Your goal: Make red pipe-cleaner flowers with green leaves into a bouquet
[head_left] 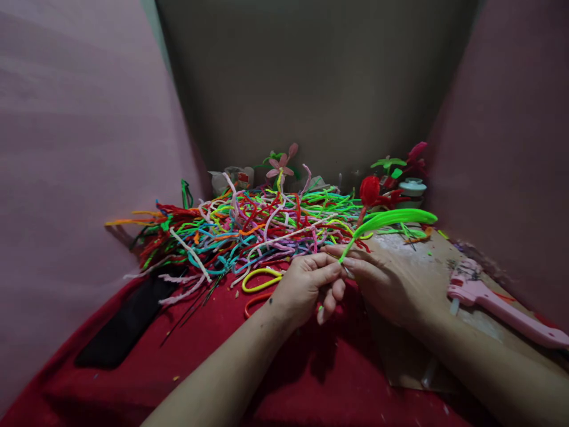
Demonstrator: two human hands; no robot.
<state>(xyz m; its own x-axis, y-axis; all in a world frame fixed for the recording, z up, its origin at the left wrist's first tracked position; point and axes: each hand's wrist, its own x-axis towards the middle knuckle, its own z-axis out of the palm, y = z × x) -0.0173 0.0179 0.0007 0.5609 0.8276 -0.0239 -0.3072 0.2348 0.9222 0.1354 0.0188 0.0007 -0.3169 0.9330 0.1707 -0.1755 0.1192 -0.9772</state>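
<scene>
At a table spread with red cloth, we see two bare hands meet at the stem of a bright green fuzzy leaf, right of the middle. The left hand pinches the stem's lower end between thumb and forefinger, its other fingers curled beneath. The right hand reaches in from the other side, fingertips at the same spot; we cannot tell whether it grips, as its fingers are partly hidden. The leaf slants up and bends to the right above the right hand. Beyond the hands we find a heap of many-coloured pipe cleaners stretching across to the left. A yellow loop and a red loop lie just beside the left hand, and a black pouch rests at left. At right, a pink glue gun lies near the right forearm. On the far side we spot a pink flower, a red flower and a lidded jar.
</scene>
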